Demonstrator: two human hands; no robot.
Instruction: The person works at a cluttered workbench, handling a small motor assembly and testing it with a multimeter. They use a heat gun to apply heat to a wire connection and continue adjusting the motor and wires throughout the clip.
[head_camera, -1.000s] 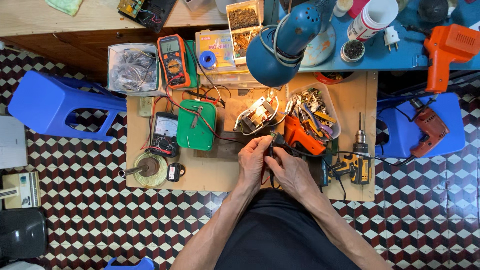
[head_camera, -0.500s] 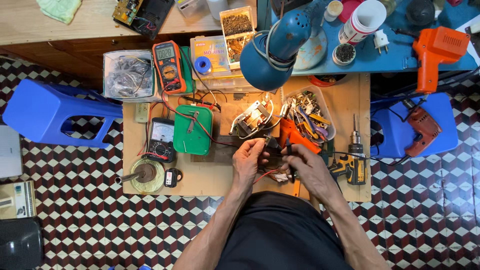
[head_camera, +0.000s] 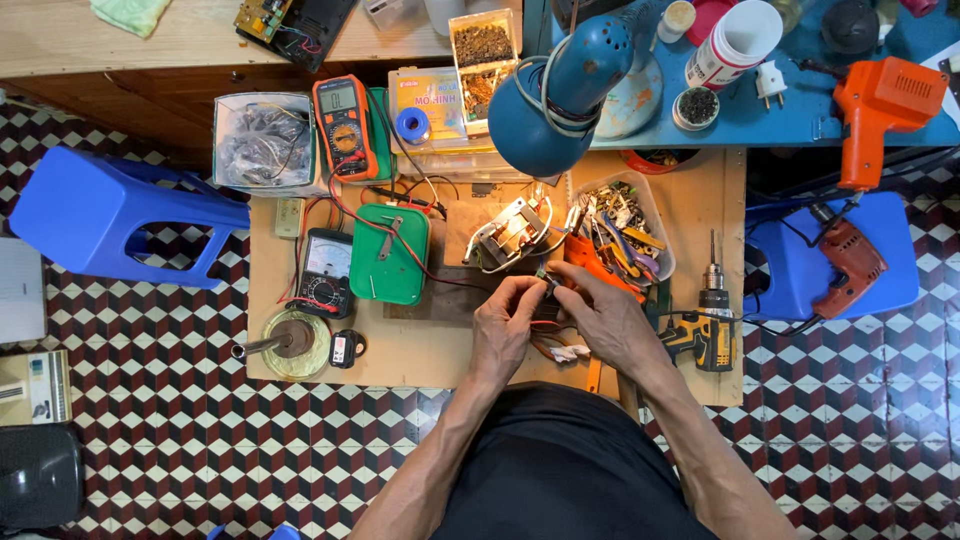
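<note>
Both hands meet over the low wooden tabletop (head_camera: 440, 350), each grip pinched together on one small dark part (head_camera: 546, 277) with thin wires; the left hand (head_camera: 503, 325) nips it from the left with fingertips, the right hand (head_camera: 605, 318) from the right, and what the part is cannot be told at this size; red and white wires (head_camera: 560, 348) trail under the palms onto the wood.

Around them, from big to small: a blue plastic stool (head_camera: 110, 215) stands left of the tabletop on the checkered floor; a blue desk lamp (head_camera: 560, 95) leans over the far edge; an orange heat gun (head_camera: 875, 110) lies on the blue bench at far right; a clear tray of pliers and hand tools (head_camera: 625, 220) sits just beyond the right hand; a yellow cordless drill (head_camera: 708, 325) lies just right of that hand; a green box (head_camera: 392, 255) rests left of the hands; a transformer (head_camera: 508, 235) with loose leads sits just beyond the left hand; an orange multimeter (head_camera: 345, 125) lies near the far edge.
</note>
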